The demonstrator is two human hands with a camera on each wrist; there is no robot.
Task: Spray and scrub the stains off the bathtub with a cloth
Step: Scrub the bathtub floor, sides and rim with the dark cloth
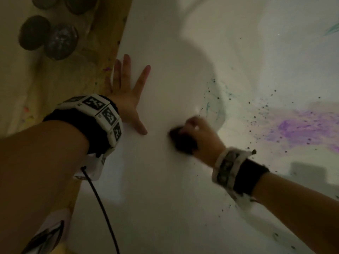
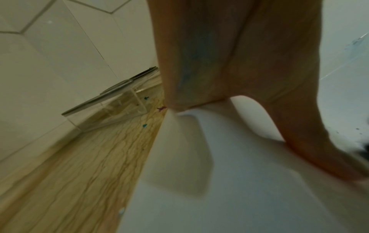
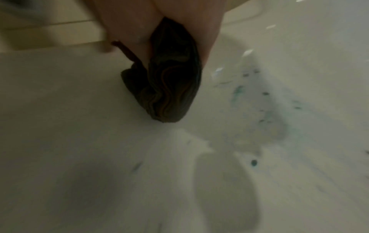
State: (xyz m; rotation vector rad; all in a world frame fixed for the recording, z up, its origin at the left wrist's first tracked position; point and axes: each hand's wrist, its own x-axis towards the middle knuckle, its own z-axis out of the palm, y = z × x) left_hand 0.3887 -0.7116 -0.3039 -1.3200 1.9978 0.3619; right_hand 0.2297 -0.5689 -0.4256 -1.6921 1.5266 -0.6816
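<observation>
- Right hand (image 1: 198, 132) clamped around a bunched dark cloth (image 1: 181, 140), pressed onto the white bathtub (image 1: 165, 198) wall just below its broad rim; blur in the right wrist view suggests a scrubbing stroke under way.
- Cloth (image 3: 171, 82) seen folded into a wad between thumb and fingers, its lower end touching the tub surface, just left of a patch of teal smears and specks (image 3: 259, 97).
- Left hand (image 1: 128, 99) spread flat, fingers straight and apart, braced on the bathtub rim beside the wood-grain ledge (image 1: 102, 52); nothing held.
- Same left hand (image 2: 229, 55) from the wrist camera: palm down on the white rim, a faint bluish tint on the skin, small paint spots dotting the wooden ledge (image 2: 79, 157).
- Dark round stones (image 1: 49, 35) lying at the far end of the ledge, well apart from the work.
- No spray bottle visible in any view.
- Progress, as a judgement: partly done. White surface around and below the cloth looks clean; teal streaks (image 1: 212, 107) just right of the cloth look thinned but not gone.
- Left to do: dark speckles (image 1: 256, 114) scattered toward the tub's basin, a large purple stain (image 1: 302, 129) near the right edge of the head view, and a teal mark (image 1: 332, 30) at the upper right corner, all apparently untouched.
- Likely need: more spray on the purple patch before scrubbing reaches it.
</observation>
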